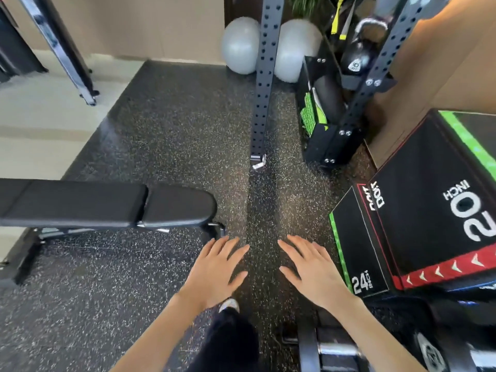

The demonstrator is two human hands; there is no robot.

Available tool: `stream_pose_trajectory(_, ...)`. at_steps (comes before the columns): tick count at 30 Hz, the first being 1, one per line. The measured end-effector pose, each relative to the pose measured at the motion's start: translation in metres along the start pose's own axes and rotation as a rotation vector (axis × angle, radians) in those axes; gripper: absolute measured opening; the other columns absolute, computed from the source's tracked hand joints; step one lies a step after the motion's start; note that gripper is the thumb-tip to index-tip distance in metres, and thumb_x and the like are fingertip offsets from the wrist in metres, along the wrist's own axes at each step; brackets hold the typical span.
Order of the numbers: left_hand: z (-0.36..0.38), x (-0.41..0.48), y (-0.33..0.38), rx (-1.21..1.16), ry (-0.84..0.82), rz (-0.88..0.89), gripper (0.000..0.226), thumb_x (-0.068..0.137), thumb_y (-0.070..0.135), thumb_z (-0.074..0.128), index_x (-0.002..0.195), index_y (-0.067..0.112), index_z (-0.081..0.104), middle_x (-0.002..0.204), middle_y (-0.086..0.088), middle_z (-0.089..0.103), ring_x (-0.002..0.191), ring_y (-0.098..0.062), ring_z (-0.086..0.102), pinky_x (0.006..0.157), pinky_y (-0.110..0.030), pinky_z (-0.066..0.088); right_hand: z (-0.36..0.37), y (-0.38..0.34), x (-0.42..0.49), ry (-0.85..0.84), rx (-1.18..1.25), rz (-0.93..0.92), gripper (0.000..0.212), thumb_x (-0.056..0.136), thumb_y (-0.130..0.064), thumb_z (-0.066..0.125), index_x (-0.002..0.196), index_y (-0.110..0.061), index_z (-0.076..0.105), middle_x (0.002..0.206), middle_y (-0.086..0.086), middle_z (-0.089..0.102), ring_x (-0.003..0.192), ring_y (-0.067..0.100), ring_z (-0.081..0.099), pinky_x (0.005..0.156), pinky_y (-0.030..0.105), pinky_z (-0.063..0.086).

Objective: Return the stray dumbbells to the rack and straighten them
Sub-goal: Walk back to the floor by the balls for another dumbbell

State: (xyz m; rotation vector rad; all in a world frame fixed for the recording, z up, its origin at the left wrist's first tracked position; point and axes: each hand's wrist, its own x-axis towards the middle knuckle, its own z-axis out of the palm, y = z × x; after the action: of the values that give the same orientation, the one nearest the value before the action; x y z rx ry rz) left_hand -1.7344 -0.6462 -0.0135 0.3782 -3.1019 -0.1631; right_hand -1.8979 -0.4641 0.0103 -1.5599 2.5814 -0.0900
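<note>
Landmark: the dark grey perforated steel upright post [264, 76] stands mid-scene, with its foot planted on the black speckled rubber floor [166, 135].
Left hand: your left hand [214, 267] is out in front of you, well short of the post's foot and a touch left of its line. It's palm down with the fingers spread straight, and there's nothing in it.
Right hand: your right hand [311, 269] mirrors it just right of the post's line, flat, fingers fanned, holding nothing. The two hands are apart, with bare floor between them.
Dumbbell: there it is, a black-headed dumbbell with a chrome handle [336, 349], far on your side of the post and to its right, down at the bottom edge under your right forearm. You're not touching it. I can't tell whether it lies on the floor or on a rack.
Bench: a black padded flat bench [107, 204] sits left of the post, its rounded end pointing toward the post's line.
Box: a black plyometric box with green and red trim [418, 210] is right of the post, near your right hand.
Balls: two pale grey exercise balls [240, 45] are behind the post, one on either side.
Kettlebell: a black kettlebell [358, 53] rests on a shelf right of the post.
</note>
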Motion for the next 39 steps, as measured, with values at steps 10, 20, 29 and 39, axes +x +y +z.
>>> stream_pose_trajectory(10, -0.042, 0.164, -0.108, -0.022, 0.111, -0.015, 0.054, 0.091, 0.048, 0.032, 0.133, 0.019, 0.05, 0.132, -0.007, 0.055, 0.121, -0.029, 0.052, 0.102, -0.047, 0.042, -0.05, 0.033, 0.181, 0.069, -0.006, 0.038, 0.054, 0.09, -0.046, 0.033, 0.131, -0.017, 0.051, 0.13, 0.008, 0.055, 0.118, 0.023, 0.055, 0.096, 0.044, 0.046)
stream_pose_trajectory(20, -0.003, 0.295, -0.161, -0.047, 0.033, -0.065, 0.052, 0.089, 0.048, 0.034, 0.13, 0.021, 0.051, 0.126, -0.005, 0.059, 0.114, -0.027, 0.058, 0.095, -0.046, 0.047, -0.034, 0.118, 0.321, -0.099, 0.04, 0.051, 0.053, 0.09, -0.047, 0.032, 0.13, -0.019, 0.051, 0.128, 0.005, 0.057, 0.112, 0.021, 0.058, 0.089, 0.04, 0.051)
stream_pose_trajectory(29, -0.042, 0.472, -0.226, -0.005, 0.083, -0.199, 0.056, 0.09, 0.049, 0.031, 0.13, 0.018, 0.054, 0.129, -0.007, 0.058, 0.118, -0.029, 0.054, 0.099, -0.047, 0.043, -0.094, 0.203, 0.507, -0.112, -0.021, -0.176, 0.061, 0.093, -0.051, 0.021, 0.149, -0.026, 0.014, 0.154, 0.002, 0.02, 0.141, 0.019, 0.021, 0.114, 0.038, 0.017)
stream_pose_trajectory(39, -0.03, 0.55, -0.292, -0.137, 0.105, -0.303, 0.052, 0.09, 0.047, 0.037, 0.135, 0.022, 0.041, 0.131, -0.007, 0.055, 0.119, -0.03, 0.053, 0.099, -0.049, 0.042, -0.075, 0.226, 0.639, -0.065, -0.036, -0.223, 0.056, 0.087, -0.043, 0.054, 0.136, -0.016, 0.046, 0.132, 0.008, 0.054, 0.12, 0.025, 0.054, 0.094, 0.044, 0.047)
